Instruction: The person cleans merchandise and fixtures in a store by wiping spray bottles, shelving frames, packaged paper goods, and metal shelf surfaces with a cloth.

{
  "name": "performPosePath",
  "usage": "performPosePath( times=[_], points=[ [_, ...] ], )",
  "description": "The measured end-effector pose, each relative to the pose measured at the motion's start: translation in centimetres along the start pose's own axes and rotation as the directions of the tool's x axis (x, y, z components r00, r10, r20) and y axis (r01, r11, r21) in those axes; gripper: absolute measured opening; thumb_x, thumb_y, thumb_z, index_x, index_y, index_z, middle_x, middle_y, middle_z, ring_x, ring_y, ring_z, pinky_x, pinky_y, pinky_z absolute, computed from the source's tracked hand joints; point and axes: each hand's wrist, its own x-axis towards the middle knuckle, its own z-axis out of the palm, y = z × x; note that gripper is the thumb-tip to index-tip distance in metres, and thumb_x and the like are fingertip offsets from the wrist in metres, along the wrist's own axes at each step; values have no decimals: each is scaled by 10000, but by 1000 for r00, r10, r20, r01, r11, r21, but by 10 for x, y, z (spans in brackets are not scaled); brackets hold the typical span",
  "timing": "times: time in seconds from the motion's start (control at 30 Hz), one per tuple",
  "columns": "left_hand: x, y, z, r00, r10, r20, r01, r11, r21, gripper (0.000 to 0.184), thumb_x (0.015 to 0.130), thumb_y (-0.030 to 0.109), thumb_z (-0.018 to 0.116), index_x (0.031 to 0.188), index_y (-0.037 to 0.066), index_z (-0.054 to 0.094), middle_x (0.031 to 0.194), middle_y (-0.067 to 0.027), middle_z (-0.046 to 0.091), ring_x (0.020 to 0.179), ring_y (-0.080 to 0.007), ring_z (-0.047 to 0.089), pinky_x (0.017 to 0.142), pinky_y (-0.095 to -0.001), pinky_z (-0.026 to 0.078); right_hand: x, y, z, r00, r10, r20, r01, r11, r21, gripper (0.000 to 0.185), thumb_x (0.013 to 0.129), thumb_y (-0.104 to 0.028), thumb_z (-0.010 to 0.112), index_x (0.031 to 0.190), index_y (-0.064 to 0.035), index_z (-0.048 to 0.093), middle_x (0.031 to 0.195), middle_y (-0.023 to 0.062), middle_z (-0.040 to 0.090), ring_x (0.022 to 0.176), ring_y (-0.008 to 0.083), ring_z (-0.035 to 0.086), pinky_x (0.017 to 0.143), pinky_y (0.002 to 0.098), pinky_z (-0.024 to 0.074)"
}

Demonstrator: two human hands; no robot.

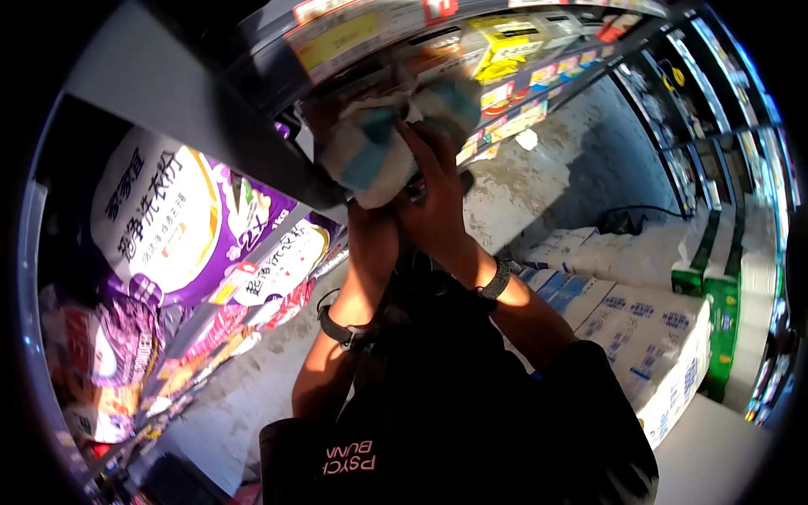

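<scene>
A bunched white cloth with teal bands [362, 164], blurred by motion, is up near the shelf front at the top middle. My left hand [372, 236] is closed on its lower end, the fingers mostly hidden from me. Against the right side of the cloth, my right hand [439, 189] grips with bent fingers. A second teal-and-white part [450, 105] shows beyond my right fingers; I cannot tell whether it belongs to the same cloth.
Purple and white bags of washing powder [160, 215] fill the shelf on the left. Boxed goods [509, 42] line the shelf ahead, above price tags. White wrapped packs [644, 328] are stacked at the right. Worn grey floor [539, 181] runs between the shelves.
</scene>
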Motion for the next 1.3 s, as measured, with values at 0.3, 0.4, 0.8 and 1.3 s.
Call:
performPosePath(
  times=[0.3,0.4,0.8,1.3],
  points=[
    [-13,1,1,982,143,123,-186,854,486,568,860,32,629,1400,-18,463,1243,-271,609,1030,-422,652,886,-431,520,-9,51,-19,811,533,242,-581,682,444,343,813,39,638,1154,10,616,965,129,706,946,197,651,836,334,511],
    [-14,12,7,990,143,-10,-115,829,547,670,851,-56,595,1478,-12,364,1290,-246,579,1018,-332,641,909,-399,497,2,48,-45,891,452,-44,-399,825,399,274,935,-3,502,1189,45,593,1124,102,671,1037,159,607,925,308,488],
    [23,14,78,739,280,-612,-24,920,392,639,907,-31,608,1474,-30,313,1431,-172,432,1303,-266,446,1113,-386,336,71,80,-12,875,-481,45,454,851,263,215,758,-93,713,967,-97,664,1409,106,508,1310,309,473,1078,427,397],
    [48,22,90,747,256,-614,-37,937,347,830,819,19,700,1531,17,271,1495,-155,353,1369,-262,378,1150,-380,284,127,87,-13,739,-630,238,581,775,248,330,850,-170,614,1174,-186,672,1144,4,631,1050,191,621,854,325,507]
  ],
)
